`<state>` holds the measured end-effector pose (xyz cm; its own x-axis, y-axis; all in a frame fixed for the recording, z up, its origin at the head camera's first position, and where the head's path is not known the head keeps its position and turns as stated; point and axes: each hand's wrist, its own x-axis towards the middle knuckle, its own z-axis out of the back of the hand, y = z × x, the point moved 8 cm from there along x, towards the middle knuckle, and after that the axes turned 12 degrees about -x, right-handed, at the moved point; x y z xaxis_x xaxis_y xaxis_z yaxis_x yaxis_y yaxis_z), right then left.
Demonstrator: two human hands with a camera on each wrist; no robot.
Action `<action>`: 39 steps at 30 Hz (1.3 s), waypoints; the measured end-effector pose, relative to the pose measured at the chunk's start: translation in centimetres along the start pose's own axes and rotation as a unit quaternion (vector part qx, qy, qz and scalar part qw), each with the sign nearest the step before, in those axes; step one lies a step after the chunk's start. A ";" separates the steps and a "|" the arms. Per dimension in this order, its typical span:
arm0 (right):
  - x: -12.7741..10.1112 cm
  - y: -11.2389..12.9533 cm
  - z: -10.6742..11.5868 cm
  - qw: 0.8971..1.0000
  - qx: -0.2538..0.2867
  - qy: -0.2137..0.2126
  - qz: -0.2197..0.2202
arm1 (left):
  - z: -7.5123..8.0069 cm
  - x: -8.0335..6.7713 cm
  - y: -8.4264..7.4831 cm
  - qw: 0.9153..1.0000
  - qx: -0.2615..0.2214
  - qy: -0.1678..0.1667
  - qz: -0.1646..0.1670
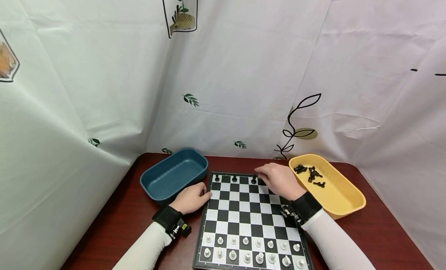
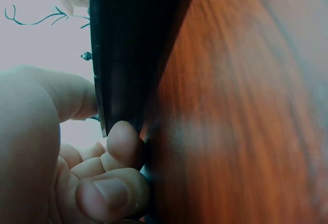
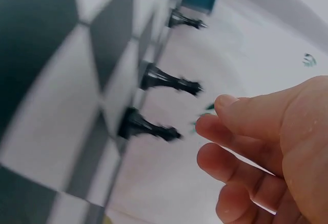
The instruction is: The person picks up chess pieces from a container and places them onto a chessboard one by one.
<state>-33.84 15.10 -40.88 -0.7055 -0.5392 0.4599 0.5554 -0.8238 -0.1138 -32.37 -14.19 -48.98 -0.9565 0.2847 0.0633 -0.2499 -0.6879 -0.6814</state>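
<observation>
A black-and-white chessboard (image 1: 244, 216) lies on a dark red table (image 1: 139, 223). Black pieces (image 1: 234, 178) stand along its far row, and white pieces (image 1: 251, 250) fill the two near rows. My right hand (image 1: 261, 175) hovers over the far row just right of a black piece (image 1: 253, 180). In the right wrist view its fingers (image 3: 225, 126) are loosely extended, hold nothing, and sit close to the black pieces (image 3: 148, 126). My left hand (image 1: 205, 192) is curled at the board's left edge. There the thumb and curled fingers (image 2: 123, 139) clasp the board's dark rim (image 2: 128, 55).
A yellow tray (image 1: 348, 208) at the right holds several black pieces (image 1: 310, 173). An empty blue tray (image 1: 174, 173) sits left of the board's far corner. White patterned curtains close in the table on the far and both sides.
</observation>
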 end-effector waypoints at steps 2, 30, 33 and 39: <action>0.0 -0.4 0.9 1.000 0.001 -0.014 -0.006 | 0.0 0.0 0.0 1.000 0.000 0.001 -0.001; -3.9 -10.7 8.7 0.984 -0.044 -0.117 -0.129 | 0.1 -0.2 -0.1 1.000 -0.001 0.005 0.003; -4.3 -11.4 8.6 0.983 -0.041 -0.110 -0.139 | 0.0 -0.1 -0.1 1.000 -0.001 0.005 0.003; -5.1 -13.1 7.9 0.983 -0.040 -0.090 -0.157 | 0.1 -0.1 -0.3 1.000 -0.001 0.003 0.002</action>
<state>-34.06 30.00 -34.74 -0.7433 -0.2223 0.6310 0.2808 -0.9597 -0.0073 -32.17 -14.09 -48.75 -0.9565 0.2861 0.0566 -0.2462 -0.6880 -0.6827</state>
